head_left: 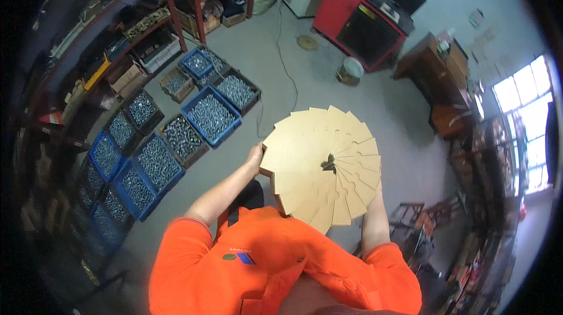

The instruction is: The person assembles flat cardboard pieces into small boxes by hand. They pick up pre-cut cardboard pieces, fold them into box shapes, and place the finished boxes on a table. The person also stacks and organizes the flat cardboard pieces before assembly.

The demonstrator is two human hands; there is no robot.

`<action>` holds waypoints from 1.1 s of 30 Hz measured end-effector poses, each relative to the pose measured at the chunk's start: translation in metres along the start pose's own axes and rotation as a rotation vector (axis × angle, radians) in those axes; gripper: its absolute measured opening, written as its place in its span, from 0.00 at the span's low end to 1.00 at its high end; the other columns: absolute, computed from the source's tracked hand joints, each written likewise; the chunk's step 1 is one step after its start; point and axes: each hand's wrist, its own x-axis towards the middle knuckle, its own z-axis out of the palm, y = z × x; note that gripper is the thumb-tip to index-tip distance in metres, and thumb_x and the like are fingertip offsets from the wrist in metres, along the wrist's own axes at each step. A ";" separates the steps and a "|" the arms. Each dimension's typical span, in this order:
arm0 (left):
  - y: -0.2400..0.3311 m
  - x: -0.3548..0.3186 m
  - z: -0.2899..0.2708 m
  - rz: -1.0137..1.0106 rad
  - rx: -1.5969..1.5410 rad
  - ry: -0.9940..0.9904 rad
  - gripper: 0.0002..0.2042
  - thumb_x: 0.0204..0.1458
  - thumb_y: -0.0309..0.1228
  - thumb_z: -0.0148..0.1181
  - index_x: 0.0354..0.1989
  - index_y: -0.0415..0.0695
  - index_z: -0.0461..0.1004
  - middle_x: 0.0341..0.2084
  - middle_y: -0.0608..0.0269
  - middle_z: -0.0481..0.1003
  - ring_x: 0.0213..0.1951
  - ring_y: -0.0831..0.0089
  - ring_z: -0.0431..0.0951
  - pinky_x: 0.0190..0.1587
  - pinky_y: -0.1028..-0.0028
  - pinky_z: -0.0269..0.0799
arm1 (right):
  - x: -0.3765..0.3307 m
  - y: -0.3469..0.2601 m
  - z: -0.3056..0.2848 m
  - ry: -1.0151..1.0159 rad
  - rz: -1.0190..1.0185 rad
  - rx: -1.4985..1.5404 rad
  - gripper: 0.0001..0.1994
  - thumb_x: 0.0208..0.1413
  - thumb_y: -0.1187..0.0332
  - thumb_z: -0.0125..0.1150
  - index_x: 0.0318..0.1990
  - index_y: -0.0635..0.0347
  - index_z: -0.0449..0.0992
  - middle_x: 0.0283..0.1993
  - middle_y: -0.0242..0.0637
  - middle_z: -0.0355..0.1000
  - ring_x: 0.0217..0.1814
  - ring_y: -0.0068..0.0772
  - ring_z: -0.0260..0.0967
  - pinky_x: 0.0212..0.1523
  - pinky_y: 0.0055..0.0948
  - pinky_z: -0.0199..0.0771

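A round fan of flat tan cardboard boxes [299, 157], overlapping like wheel blades, is held up in front of my chest. Dark gaps show at its centre, and small half-round notches mark several pieces on the right side. My left hand [255, 155] grips the fan's left edge; its fingertips are hidden. My right forearm [375, 224] reaches up to the right edge, where the fan covers nearly all of that hand. Both arms bear the load between them, above the floor.
To the left on the floor stand several blue bins [211, 117] and dark crates [183, 138] of metal fasteners. Shelving [132, 36] lines the left wall. A red cabinet [358, 22] stands ahead, with a cable [284, 51] across the floor and a lidded bucket [350, 70] nearby.
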 end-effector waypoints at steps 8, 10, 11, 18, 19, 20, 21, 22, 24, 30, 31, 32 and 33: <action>0.130 0.157 0.089 0.049 -0.053 -0.032 0.22 0.57 0.46 0.34 0.40 0.42 0.72 0.34 0.55 0.75 0.35 0.67 0.76 0.37 0.68 0.70 | 0.182 -0.118 0.072 -0.016 -0.035 -0.102 0.22 0.55 0.53 0.43 0.46 0.60 0.72 0.42 0.41 0.73 0.44 0.41 0.71 0.46 0.38 0.72; 0.163 0.201 0.105 0.092 -0.074 -0.059 0.22 0.57 0.46 0.35 0.38 0.42 0.72 0.35 0.55 0.74 0.36 0.69 0.74 0.39 0.68 0.68 | 0.218 -0.149 0.097 -0.025 -0.034 -0.128 0.22 0.55 0.52 0.43 0.46 0.60 0.72 0.42 0.41 0.73 0.44 0.41 0.71 0.46 0.38 0.72; 0.182 0.214 0.115 0.091 -0.048 -0.049 0.22 0.57 0.46 0.35 0.39 0.42 0.72 0.35 0.56 0.74 0.36 0.69 0.74 0.39 0.68 0.68 | 0.235 -0.161 0.103 -0.020 -0.032 -0.131 0.22 0.55 0.52 0.43 0.46 0.60 0.72 0.42 0.41 0.73 0.44 0.41 0.71 0.46 0.38 0.72; 0.266 0.302 0.130 0.152 -0.261 0.045 0.26 0.55 0.51 0.40 0.48 0.40 0.70 0.40 0.55 0.73 0.41 0.68 0.73 0.42 0.70 0.67 | 0.395 -0.250 0.183 -0.073 0.037 -0.247 0.22 0.55 0.52 0.43 0.46 0.60 0.72 0.42 0.41 0.73 0.44 0.42 0.71 0.46 0.38 0.72; 0.269 0.320 0.124 0.168 -0.292 0.107 0.26 0.55 0.51 0.40 0.49 0.40 0.69 0.41 0.55 0.73 0.41 0.67 0.73 0.43 0.70 0.67 | 0.429 -0.258 0.200 -0.099 0.055 -0.280 0.23 0.55 0.52 0.43 0.46 0.60 0.72 0.42 0.41 0.73 0.44 0.42 0.71 0.46 0.38 0.72; 0.271 0.338 0.118 0.183 -0.322 0.171 0.27 0.55 0.52 0.40 0.50 0.40 0.69 0.41 0.55 0.73 0.41 0.67 0.73 0.43 0.69 0.67 | 0.465 -0.265 0.216 -0.126 0.074 -0.315 0.23 0.55 0.52 0.43 0.46 0.61 0.72 0.42 0.41 0.73 0.44 0.42 0.71 0.46 0.38 0.72; 0.283 0.342 0.123 0.186 -0.344 0.226 0.28 0.55 0.52 0.41 0.50 0.40 0.68 0.42 0.55 0.73 0.42 0.67 0.73 0.44 0.69 0.67 | 0.498 -0.272 0.225 -0.139 0.085 -0.345 0.23 0.55 0.52 0.42 0.46 0.61 0.72 0.42 0.42 0.73 0.44 0.42 0.71 0.46 0.38 0.72; 0.289 0.342 0.127 0.224 -0.320 0.272 0.28 0.55 0.52 0.41 0.50 0.40 0.68 0.42 0.55 0.73 0.42 0.66 0.73 0.44 0.68 0.67 | 0.530 -0.281 0.236 -0.157 0.097 -0.382 0.23 0.55 0.52 0.42 0.46 0.61 0.72 0.42 0.42 0.73 0.44 0.42 0.71 0.46 0.38 0.72; 0.299 0.367 0.128 0.233 -0.435 0.339 0.29 0.55 0.54 0.40 0.52 0.40 0.67 0.44 0.55 0.72 0.44 0.66 0.73 0.46 0.68 0.67 | 0.599 -0.291 0.268 -0.235 0.157 -0.464 0.23 0.55 0.52 0.42 0.46 0.61 0.72 0.42 0.42 0.73 0.44 0.42 0.71 0.46 0.38 0.72; 0.371 0.356 0.205 0.267 -0.664 0.495 0.28 0.58 0.51 0.37 0.57 0.39 0.61 0.51 0.55 0.68 0.51 0.64 0.70 0.53 0.66 0.64 | 0.714 -0.355 0.363 -0.535 0.355 -0.707 0.24 0.53 0.53 0.42 0.47 0.64 0.71 0.43 0.44 0.73 0.45 0.42 0.71 0.46 0.40 0.73; 0.381 0.363 0.213 0.268 -0.672 0.499 0.28 0.58 0.50 0.37 0.57 0.39 0.61 0.52 0.55 0.68 0.51 0.64 0.69 0.53 0.66 0.64 | 0.736 -0.368 0.368 -0.579 0.288 -0.800 0.25 0.53 0.53 0.42 0.47 0.64 0.71 0.43 0.44 0.73 0.46 0.42 0.71 0.46 0.41 0.72; 0.393 0.366 0.224 0.269 -0.687 0.497 0.27 0.58 0.50 0.37 0.57 0.39 0.61 0.52 0.55 0.67 0.52 0.64 0.69 0.53 0.66 0.64 | 0.752 -0.379 0.373 -0.620 0.216 -0.901 0.25 0.52 0.53 0.42 0.48 0.64 0.71 0.44 0.45 0.73 0.46 0.42 0.70 0.47 0.42 0.72; 0.404 0.369 0.233 0.268 -0.700 0.492 0.27 0.58 0.49 0.38 0.56 0.39 0.61 0.52 0.55 0.67 0.52 0.65 0.69 0.53 0.66 0.63 | 0.763 -0.390 0.373 -0.553 0.231 -0.854 0.26 0.52 0.52 0.42 0.48 0.64 0.71 0.44 0.45 0.72 0.47 0.43 0.70 0.47 0.43 0.72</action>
